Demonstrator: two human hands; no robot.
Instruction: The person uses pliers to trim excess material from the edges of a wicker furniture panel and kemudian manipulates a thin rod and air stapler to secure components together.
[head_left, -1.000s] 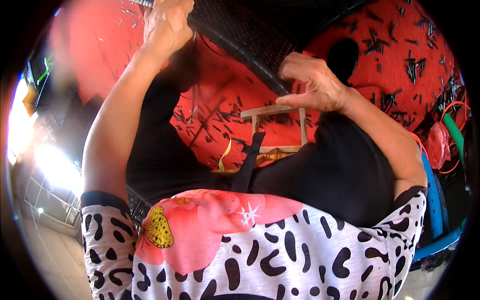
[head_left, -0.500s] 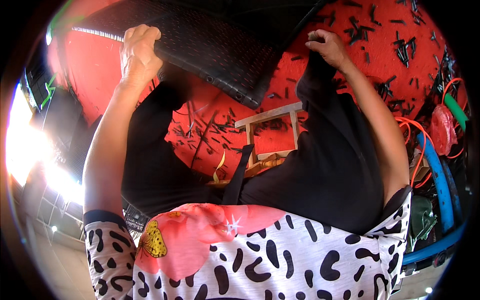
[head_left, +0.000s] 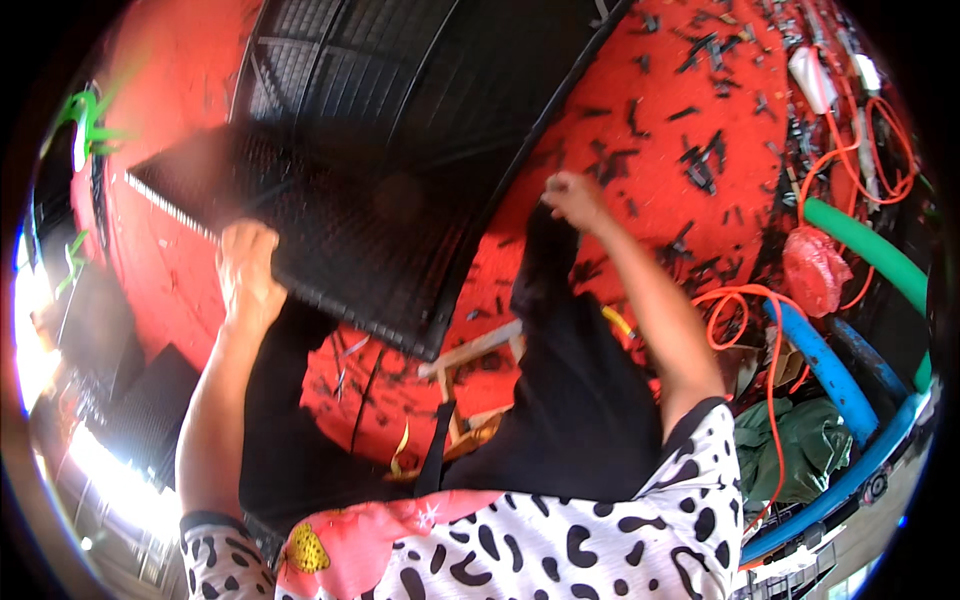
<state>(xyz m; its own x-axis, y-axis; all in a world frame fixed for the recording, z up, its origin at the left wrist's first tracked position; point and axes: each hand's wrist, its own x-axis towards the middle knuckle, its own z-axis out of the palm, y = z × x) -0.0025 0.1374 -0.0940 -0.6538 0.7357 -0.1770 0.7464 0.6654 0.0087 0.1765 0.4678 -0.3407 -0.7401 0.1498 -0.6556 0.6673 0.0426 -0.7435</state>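
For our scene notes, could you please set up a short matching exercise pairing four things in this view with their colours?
Things:
1. mesh panel
2. floor
3. pipe by the cable
4. cable

Colours:
a. orange
b. black
c. blue
d. red

Pairs: 1-b, 2-d, 3-c, 4-a. The left hand grips the mesh panel's edge.

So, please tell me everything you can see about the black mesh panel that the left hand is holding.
The black mesh panel is flat and rectangular, with a fine woven grid inside a darker frame, seemingly plastic or metal. It is tilted, lifted above the red floor and overlapping a larger black grille. The left hand grips its lower left edge; the right hand does not touch it.
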